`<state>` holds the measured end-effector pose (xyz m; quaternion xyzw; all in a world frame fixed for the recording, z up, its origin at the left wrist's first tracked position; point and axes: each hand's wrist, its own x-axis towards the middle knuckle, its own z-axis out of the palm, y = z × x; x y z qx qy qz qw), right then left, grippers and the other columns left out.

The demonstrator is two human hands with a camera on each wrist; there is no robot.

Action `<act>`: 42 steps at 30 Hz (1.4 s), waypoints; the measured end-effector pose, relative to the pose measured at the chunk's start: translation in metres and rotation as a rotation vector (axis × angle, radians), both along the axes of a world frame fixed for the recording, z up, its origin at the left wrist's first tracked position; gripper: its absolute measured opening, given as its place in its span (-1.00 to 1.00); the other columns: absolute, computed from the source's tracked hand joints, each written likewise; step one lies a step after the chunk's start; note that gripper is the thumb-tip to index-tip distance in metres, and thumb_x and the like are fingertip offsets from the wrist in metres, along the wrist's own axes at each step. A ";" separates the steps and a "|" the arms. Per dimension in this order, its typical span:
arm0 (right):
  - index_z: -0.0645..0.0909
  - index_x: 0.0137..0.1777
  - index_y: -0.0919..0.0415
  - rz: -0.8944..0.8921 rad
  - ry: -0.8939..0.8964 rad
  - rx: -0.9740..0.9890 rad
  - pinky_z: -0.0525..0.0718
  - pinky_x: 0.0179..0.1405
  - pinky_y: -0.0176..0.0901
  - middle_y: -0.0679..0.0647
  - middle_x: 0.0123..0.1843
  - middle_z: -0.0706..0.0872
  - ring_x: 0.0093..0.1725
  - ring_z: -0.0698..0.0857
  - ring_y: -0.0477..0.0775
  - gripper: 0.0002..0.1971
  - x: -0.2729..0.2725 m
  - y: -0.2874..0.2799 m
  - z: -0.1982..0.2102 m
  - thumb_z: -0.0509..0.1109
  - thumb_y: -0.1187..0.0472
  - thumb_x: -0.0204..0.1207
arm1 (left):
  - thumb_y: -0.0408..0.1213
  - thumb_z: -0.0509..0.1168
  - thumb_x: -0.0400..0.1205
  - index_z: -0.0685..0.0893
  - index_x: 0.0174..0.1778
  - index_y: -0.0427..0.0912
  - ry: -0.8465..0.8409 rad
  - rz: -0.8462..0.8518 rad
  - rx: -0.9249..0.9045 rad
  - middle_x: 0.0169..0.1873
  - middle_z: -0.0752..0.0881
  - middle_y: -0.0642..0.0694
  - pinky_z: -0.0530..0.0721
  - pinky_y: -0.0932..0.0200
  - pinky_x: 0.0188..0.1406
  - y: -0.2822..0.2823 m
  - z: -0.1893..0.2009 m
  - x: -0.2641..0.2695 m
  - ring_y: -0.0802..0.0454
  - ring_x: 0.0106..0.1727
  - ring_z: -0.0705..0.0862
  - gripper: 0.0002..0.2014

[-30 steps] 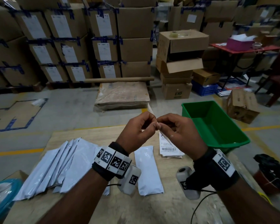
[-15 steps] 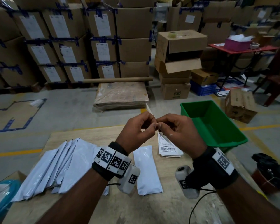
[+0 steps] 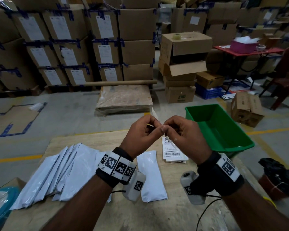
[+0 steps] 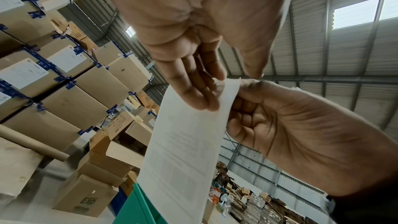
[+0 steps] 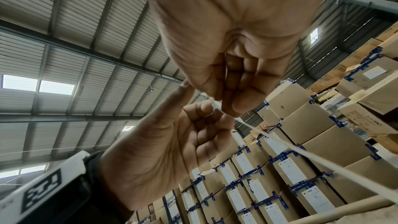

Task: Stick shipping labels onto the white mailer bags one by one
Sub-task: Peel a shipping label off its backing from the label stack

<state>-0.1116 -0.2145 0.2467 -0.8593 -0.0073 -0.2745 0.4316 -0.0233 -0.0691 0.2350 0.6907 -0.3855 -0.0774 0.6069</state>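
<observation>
Both hands are raised above the table and meet at the top corner of one shipping label point(image 4: 183, 159). My left hand point(image 3: 157, 126) pinches that corner between thumb and fingers, and my right hand point(image 3: 164, 129) pinches it right beside. The label hangs away from me and shows edge-on in the right wrist view point(image 5: 301, 151). Below the hands a single white mailer bag point(image 3: 151, 174) lies flat on the wooden table point(image 3: 157, 214). Several more mailer bags point(image 3: 57, 172) are fanned out at the left. A small stack of printed labels point(image 3: 172, 150) lies behind the right wrist.
A green plastic bin point(image 3: 220, 127) stands at the table's far right corner. A black bag point(image 3: 280, 174) sits on the floor at the right, and a blue-rimmed container point(image 3: 0, 205) at the lower left. Stacked cardboard boxes point(image 3: 107, 47) fill the background.
</observation>
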 end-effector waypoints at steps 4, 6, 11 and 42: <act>0.68 -0.15 0.12 0.014 0.007 -0.021 0.72 -0.32 -0.04 -0.06 -0.34 0.72 -0.33 0.71 -0.08 -0.95 0.000 0.000 -0.001 0.43 0.22 0.54 | -0.25 0.46 0.55 0.60 -0.14 -0.23 0.058 0.020 0.028 -0.23 0.75 -0.22 0.76 -0.08 -0.18 -0.001 0.000 0.002 -0.15 -0.22 0.79 -0.82; 0.69 -0.15 0.15 0.016 0.004 -0.006 0.72 -0.31 -0.05 -0.08 -0.33 0.73 -0.33 0.72 -0.10 -0.95 0.000 0.000 -0.001 0.44 0.24 0.54 | -0.26 0.45 0.56 0.61 -0.14 -0.22 0.059 0.004 0.035 -0.24 0.74 -0.14 0.78 0.01 -0.17 -0.001 -0.001 0.004 -0.01 -0.23 0.79 -0.85; 0.69 -0.16 0.13 0.022 0.024 -0.003 0.73 -0.31 -0.03 -0.06 -0.33 0.75 -0.32 0.73 -0.09 -0.94 0.001 -0.002 -0.003 0.44 0.23 0.54 | -0.29 0.39 0.60 0.60 -0.11 -0.27 0.077 -0.011 0.050 -0.25 0.75 -0.10 0.79 0.09 -0.11 -0.001 -0.006 0.006 0.05 -0.20 0.80 -0.87; 0.48 -0.09 0.08 -0.069 0.072 -0.014 0.66 -0.34 -0.04 -0.02 -0.19 0.67 -0.36 0.63 -0.03 -0.71 0.005 -0.021 -0.017 0.24 0.52 0.42 | -0.45 0.29 0.62 0.53 -0.14 -0.32 0.062 0.078 0.099 -0.21 0.72 -0.24 0.76 -0.22 -0.09 -0.007 -0.019 0.014 0.00 -0.26 0.73 -0.94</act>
